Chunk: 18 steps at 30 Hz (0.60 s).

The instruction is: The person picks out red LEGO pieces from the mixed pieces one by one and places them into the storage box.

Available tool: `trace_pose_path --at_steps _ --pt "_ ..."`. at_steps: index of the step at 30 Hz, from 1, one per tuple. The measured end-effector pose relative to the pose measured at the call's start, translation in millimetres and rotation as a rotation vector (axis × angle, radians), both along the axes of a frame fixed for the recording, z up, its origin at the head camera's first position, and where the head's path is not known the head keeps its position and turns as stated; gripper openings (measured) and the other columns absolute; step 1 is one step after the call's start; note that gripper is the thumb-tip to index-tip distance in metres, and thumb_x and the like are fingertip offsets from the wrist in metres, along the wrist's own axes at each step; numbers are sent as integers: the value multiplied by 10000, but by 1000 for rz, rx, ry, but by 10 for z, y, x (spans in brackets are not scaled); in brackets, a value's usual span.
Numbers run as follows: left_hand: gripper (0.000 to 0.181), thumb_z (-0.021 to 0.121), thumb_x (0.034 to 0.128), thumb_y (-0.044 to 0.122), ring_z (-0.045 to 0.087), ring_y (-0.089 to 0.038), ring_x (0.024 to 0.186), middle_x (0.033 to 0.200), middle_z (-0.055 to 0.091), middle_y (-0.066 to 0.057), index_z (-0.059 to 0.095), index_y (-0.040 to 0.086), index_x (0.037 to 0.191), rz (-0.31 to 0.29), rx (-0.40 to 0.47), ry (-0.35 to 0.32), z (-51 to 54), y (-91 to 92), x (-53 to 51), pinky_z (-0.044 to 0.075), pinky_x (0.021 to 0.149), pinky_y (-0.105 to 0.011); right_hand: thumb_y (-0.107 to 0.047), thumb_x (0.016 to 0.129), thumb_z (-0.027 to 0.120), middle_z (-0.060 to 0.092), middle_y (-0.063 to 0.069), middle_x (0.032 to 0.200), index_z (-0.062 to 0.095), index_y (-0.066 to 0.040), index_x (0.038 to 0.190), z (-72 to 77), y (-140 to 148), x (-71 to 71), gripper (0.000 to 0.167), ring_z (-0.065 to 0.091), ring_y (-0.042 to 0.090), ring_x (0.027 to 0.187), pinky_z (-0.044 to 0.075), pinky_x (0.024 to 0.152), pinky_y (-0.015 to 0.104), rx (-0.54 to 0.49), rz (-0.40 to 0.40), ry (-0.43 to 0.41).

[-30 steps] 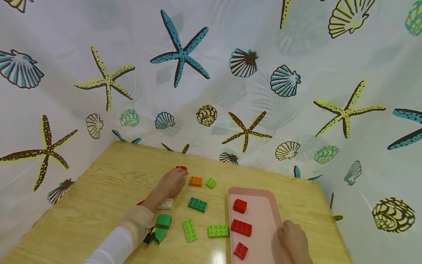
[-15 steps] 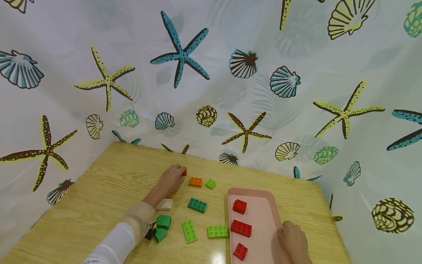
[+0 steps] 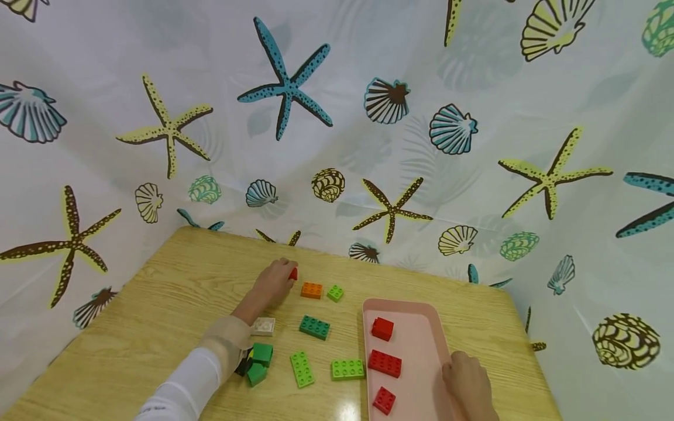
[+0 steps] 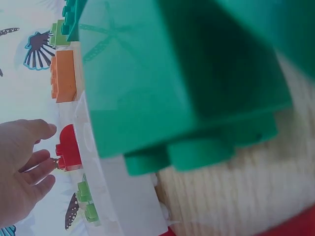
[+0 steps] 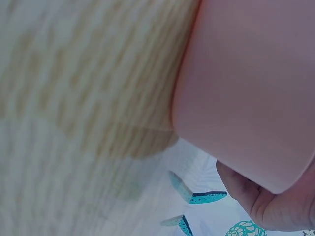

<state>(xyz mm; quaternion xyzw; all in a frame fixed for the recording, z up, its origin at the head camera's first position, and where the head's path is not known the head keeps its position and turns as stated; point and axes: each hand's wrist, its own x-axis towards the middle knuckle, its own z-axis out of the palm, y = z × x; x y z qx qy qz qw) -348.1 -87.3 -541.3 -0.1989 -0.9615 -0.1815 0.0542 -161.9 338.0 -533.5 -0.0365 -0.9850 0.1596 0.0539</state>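
Note:
My left hand (image 3: pixel 274 282) is at the far part of the table beside a red rounded brick (image 3: pixel 293 273). In the left wrist view the thumb and loosely bent fingers of this hand (image 4: pixel 24 169) are spread next to the red brick (image 4: pixel 69 147); whether a fingertip touches it I cannot tell. My right hand (image 3: pixel 467 383) grips the right rim of the pink tray (image 3: pixel 441 333), with the fingers partly hidden. The right wrist view shows that hand (image 5: pixel 275 204) around the edge of the tray (image 5: pixel 246 98). Inside the tray lie three red bricks (image 3: pixel 385 363).
An orange brick (image 3: pixel 312 290) and a small lime brick (image 3: pixel 335 293) lie right of my left hand. Nearer are a dark green brick (image 3: pixel 315 327), two long lime bricks (image 3: pixel 348 369), a white brick (image 3: pixel 264 326) and green blocks (image 3: pixel 262 354) by my left forearm. Patterned cloth surrounds the table.
My left hand has shifted slightly left and away from me, and more of the red brick's right side shows beside it. My right hand has stayed on the tray.

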Motion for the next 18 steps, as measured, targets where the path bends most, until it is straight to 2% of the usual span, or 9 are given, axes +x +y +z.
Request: trace_pose_path --at_steps 8,18 --pt "423 701 937 77 579 -379 1110 1256 581 -231 575 -24 1328 -4 -10 8 -11 4 -44 528 871 -460 -21 834 579 484 81 565 436 -68 611 36 -16 -10 270 448 235 515 408 459 435 -3 -19 -34" --pt "438 690 935 46 567 -385 1179 1329 565 -233 561 -47 1343 11 -61 -25 -6 7 -75 509 925 -461 -32 817 595 531 149 583 441 -67 617 -15 12 -16 256 554 341 519 424 470 502 1 -19 14"
